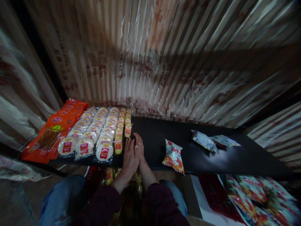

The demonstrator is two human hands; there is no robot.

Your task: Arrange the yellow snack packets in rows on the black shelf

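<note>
My left hand (131,157) and my right hand (140,147) are close together over the front of a black shelf (152,131). Their fingers stretch forward, side by side, and no thing shows in them. Just left of my left hand run two columns of small yellow wrapped snacks (118,144); the right column ends farther back, at a yellow packet (128,130) near my fingertips. Any thing under my palms is hidden. Beside these columns lie overlapping rows of round white crackers (104,152) in clear wrap.
Orange snack bags (50,136) overlap at the shelf's left end. A white-and-orange chip bag (173,156) lies right of my hands, with a silvery packet (205,141) farther right. Below the shelf, an opened carton (204,201) stands near several chip bags (252,190). Striped sheeting (145,62) hangs behind.
</note>
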